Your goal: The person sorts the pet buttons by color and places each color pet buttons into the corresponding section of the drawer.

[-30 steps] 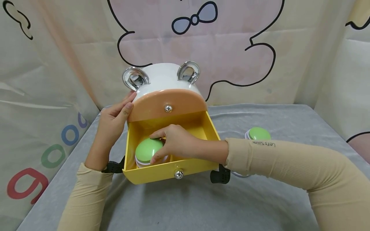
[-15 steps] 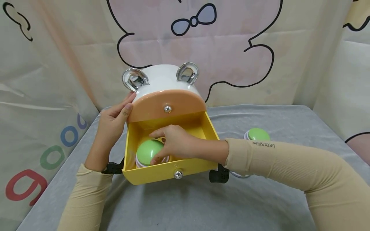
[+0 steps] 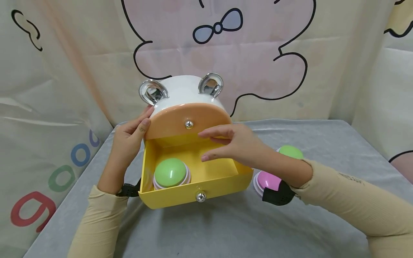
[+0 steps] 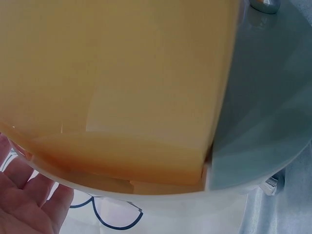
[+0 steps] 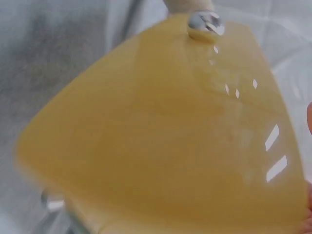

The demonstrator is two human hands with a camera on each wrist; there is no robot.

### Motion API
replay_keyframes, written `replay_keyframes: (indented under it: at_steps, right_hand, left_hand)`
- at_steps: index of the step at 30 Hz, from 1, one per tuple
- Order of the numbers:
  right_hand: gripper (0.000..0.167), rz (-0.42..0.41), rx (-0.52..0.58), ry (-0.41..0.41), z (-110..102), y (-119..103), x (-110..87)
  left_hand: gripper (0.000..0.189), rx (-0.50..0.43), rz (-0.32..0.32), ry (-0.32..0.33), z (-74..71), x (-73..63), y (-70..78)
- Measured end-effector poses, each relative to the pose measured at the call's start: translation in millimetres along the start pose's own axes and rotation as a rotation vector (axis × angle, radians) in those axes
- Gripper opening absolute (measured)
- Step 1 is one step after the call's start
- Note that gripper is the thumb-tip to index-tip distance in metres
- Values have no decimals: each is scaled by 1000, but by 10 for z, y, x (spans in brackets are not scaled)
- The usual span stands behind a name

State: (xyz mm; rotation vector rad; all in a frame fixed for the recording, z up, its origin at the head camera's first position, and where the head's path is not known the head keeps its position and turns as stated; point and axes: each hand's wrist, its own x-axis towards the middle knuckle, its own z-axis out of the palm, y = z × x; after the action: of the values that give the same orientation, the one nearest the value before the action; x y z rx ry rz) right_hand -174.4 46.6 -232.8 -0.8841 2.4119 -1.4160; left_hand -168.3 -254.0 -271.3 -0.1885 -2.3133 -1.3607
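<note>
A small white drawer box (image 3: 182,86) with silver ears stands on the table, its orange upper drawer (image 3: 171,123) closed. Pulled out below is the yellow drawer (image 3: 174,197). A round, green-domed button (image 3: 170,172) with a pale rim sits in that drawer's left front corner. My left hand (image 3: 126,141) holds the box's left side, thumb at the orange front's edge, fingers along the white shell. Over the yellow drawer's right half hovers my right hand (image 3: 240,143), fingers apart and holding nothing. The yellow drawer front (image 5: 161,126) fills the right wrist view.
Right of the box, a pink-domed button (image 3: 269,180) lies partly behind my right wrist strap. Another green-domed button (image 3: 291,151) is farther back, partly covered by the forearm. A grey cloth (image 3: 200,233) covers the table, and printed curtains (image 3: 251,68) surround it.
My right hand has let go of the green-domed button and moved up and right, leaving it in the yellow drawer. The pink-domed button has come into view. The left hand keeps its hold.
</note>
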Motion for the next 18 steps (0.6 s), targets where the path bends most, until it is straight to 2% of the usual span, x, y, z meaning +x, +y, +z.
replay_keyframes:
  at_steps: [7,14,18]
  right_hand:
    - [50,106,23,113,-474,260,-262]
    - [59,244,-63,237,-730,581,-473]
    - [59,319,-76,304,-895,784,-596]
  left_hand:
    - [42,21,-24,3,-5,7,17]
    - [42,8,-48,-8,1,7,27]
    - [42,6,-46,-10,0,7,23]
